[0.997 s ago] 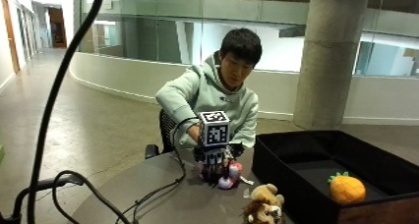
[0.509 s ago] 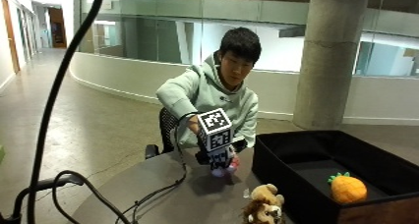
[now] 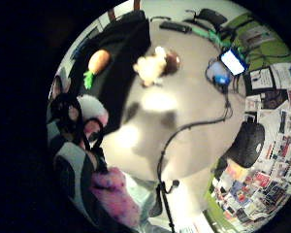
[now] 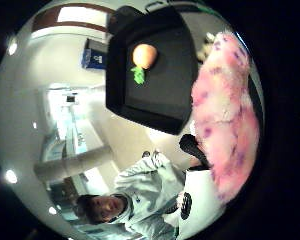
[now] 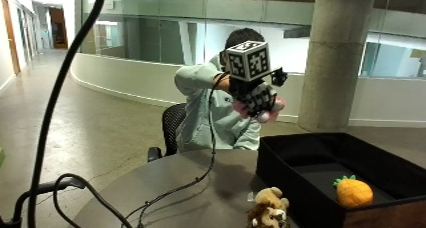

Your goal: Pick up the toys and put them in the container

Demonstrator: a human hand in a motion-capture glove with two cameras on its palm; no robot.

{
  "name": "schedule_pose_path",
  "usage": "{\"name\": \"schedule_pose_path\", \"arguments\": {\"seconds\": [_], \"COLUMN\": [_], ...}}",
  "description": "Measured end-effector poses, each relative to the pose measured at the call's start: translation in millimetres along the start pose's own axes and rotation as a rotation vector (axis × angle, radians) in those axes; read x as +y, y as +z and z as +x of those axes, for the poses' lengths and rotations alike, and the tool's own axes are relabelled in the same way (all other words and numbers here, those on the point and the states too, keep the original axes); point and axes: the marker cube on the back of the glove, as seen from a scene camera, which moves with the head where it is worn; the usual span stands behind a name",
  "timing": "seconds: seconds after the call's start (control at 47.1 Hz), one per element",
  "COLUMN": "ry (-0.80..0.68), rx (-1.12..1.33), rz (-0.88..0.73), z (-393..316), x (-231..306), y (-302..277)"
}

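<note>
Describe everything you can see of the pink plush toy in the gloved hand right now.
The pink plush toy looks like soft, fuzzy fabric, pale pink with darker purplish speckles. Its shape and any face cannot be made out. The gloved right hand holds it raised in the air in front of the person's chest, well above the table and short of the black container. In the outside view only pink bits show beneath the curled fingers. Nothing but the grip touches it.

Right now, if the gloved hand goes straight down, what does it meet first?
Probably the table beside the black container; the hand, holding a pink toy, seems just short of the rim, though depth is unclear.
</note>
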Motion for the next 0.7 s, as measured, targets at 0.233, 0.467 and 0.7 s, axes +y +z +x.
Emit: {"name": "schedule_pose_path", "arguments": {"seconds": [0.233, 0.467, 0.7], "ry": [-0.118, -0.173, -0.177], "rx": [-0.04, -0.003, 0.017], "rz": [0.225, 0.173, 0.054], "z": [-90, -144, -127], "x": [-37, -61, -67], "y": [-11, 35, 35]}}
